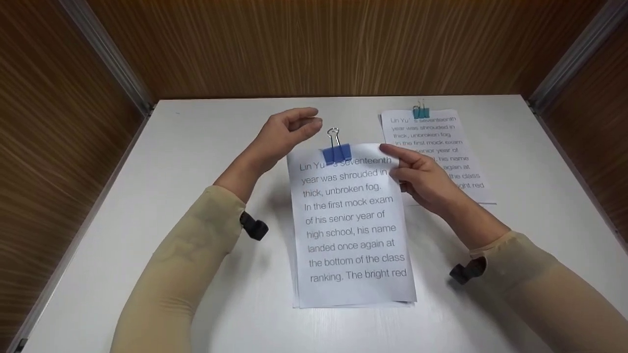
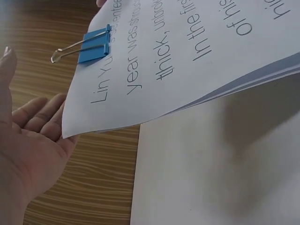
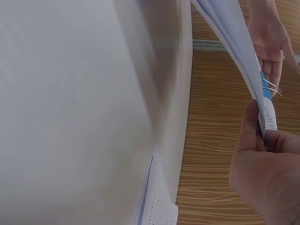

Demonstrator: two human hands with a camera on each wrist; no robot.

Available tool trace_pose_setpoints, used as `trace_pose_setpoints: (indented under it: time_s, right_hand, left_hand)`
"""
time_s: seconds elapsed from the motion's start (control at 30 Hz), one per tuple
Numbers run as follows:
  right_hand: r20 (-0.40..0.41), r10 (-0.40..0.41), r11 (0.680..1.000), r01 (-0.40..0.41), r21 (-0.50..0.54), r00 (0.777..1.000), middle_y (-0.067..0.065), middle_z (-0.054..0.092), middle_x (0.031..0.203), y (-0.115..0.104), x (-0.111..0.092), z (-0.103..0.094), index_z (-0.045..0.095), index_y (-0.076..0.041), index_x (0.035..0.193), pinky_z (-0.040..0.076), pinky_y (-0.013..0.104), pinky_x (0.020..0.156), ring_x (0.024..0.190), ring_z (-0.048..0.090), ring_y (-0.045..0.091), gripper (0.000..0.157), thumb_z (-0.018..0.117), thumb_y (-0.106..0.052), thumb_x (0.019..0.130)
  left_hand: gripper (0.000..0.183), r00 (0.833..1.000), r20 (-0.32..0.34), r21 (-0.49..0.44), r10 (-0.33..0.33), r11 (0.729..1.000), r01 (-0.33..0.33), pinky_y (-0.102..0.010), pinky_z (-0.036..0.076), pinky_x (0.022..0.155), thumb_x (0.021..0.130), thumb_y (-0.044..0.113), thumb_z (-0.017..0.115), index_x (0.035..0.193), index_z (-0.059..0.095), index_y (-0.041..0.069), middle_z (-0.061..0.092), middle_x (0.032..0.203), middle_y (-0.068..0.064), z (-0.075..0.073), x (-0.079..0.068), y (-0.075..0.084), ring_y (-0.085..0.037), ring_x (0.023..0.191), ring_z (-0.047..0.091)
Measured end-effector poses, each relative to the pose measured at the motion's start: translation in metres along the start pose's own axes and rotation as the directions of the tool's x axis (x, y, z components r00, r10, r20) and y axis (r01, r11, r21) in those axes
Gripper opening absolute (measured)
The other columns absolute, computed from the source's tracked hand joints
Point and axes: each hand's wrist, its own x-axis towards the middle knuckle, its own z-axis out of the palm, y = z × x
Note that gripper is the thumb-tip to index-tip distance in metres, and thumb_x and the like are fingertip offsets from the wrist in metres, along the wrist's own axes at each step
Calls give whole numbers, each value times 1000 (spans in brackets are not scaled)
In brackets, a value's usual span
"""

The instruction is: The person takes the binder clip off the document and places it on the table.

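A stack of printed paper sheets [image 1: 351,230] hangs tilted over the white table, a blue binder clip [image 1: 337,154] biting its top edge. My right hand [image 1: 424,179] pinches the stack's upper right corner between thumb and fingers, as the right wrist view also shows [image 3: 267,159]. Beside the top left corner, my left hand [image 1: 287,135] is raised with its fingers extended and grips nothing. In the left wrist view the clip's wire handle [image 2: 58,55] points away from the sheets, toward the left hand's fingers [image 2: 40,115].
A second printed stack [image 1: 424,132] with a teal binder clip [image 1: 421,113] lies on the white table [image 1: 147,196] at the back right. Wood-grain panels [image 1: 319,49] stand behind and along both sides. A black wrist mount [image 1: 255,227] projects from the left sleeve.
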Motion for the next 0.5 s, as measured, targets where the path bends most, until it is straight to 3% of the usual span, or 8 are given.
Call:
trace_pose_setpoints:
  time_s: [0.2, 0.43, 0.5]
  right_hand:
    - [19, 8, 1000, -8, 6, 1000, 18, 61, 145, -1, -2, 3, 47, -9, 161, 55, 22, 72, 107, 68, 21, 59, 48, 10, 105]
    - [4, -16, 999, 16, -30, 1000, 15, 66, 116, -1, -4, 6, 48, -6, 160, 44, 20, 63, 79, 56, 15, 59, 50, 11, 104]
    - [3, -18, 999, 18, -31, 1000, 14, 67, 117, -1, -4, 7, 48, -6, 159, 43, 20, 62, 77, 55, 14, 58, 50, 11, 103]
  left_hand:
    - [55, 994, 64, -84, -91, 992, 96, -30, 48, 112, 102, 29, 75, 150, 59, 8, 69, 140, -7, 1, 9, -8, -21, 130, 65]
    - [53, 985, 94, -84, -143, 985, 151, -29, 48, 112, 98, 29, 79, 144, 64, 7, 74, 131, -9, 9, 13, -13, -20, 122, 70]
    - [53, 985, 97, -93, -143, 984, 152, -30, 49, 111, 98, 27, 80, 143, 65, 4, 75, 129, -12, 11, 13, -13, -21, 121, 70]
